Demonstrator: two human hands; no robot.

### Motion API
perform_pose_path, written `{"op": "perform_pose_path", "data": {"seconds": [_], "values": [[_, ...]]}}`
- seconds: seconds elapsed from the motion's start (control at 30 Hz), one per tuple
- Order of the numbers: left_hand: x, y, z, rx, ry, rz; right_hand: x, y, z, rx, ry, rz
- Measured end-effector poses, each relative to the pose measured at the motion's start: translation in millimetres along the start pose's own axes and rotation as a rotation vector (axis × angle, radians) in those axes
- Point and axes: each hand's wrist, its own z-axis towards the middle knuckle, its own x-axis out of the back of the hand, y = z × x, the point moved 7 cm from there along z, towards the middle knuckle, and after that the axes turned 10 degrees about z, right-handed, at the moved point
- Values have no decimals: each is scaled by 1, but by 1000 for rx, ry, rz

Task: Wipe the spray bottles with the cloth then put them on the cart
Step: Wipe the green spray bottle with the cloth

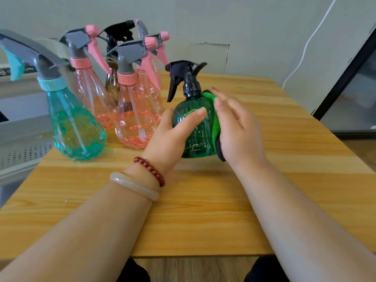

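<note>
The green bottle [193, 139] stands upright near the middle of the counter [203, 210], between the two hands. The left hand [173, 131] is curled round its belly, thumb across the front, steadying it. The right hand [240, 129] has its fingers nearly straight and presses the cloth [212, 106] flat against the bottle's right side, from shoulder to base. It is not clenched on the cloth, so far as shows. The hands are apart, with bottle and cloth sandwiched between them.

Further left a teal bottle [75, 127], three pink bottles [134, 127] and a brown bottle [112, 82] stand clustered. Beyond the counter's left edge is a grey perforated shelf [24, 147], perhaps the cart.

The green bottle looks like thin ribbed plastic: probably light, and stiff enough, though the wall may give under a hard squeeze. Whether it holds liquid cannot be told. The trigger head makes it top-heavy, so a sideways rub could tip it, and the belly grip suits wiping. For carrying, the neck under the black collar seems the surest hold. The cloth is soft and will bunch
</note>
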Motion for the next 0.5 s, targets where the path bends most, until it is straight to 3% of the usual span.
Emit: {"op": "perform_pose_path", "data": {"seconds": [0.1,0.27,0.43,0.5], "values": [[2,2,0,9,13,-64,-6,-7,-4,217,-40,-175],[-3,-6,-3,49,-26,37,4,23,3,-129,42,150],[1,-2,-2,44,16,12,0,-13,-8,320,70,-104],[3,-3,0,35,45,-25,-1,-10,-9,336,85,-112]]}}
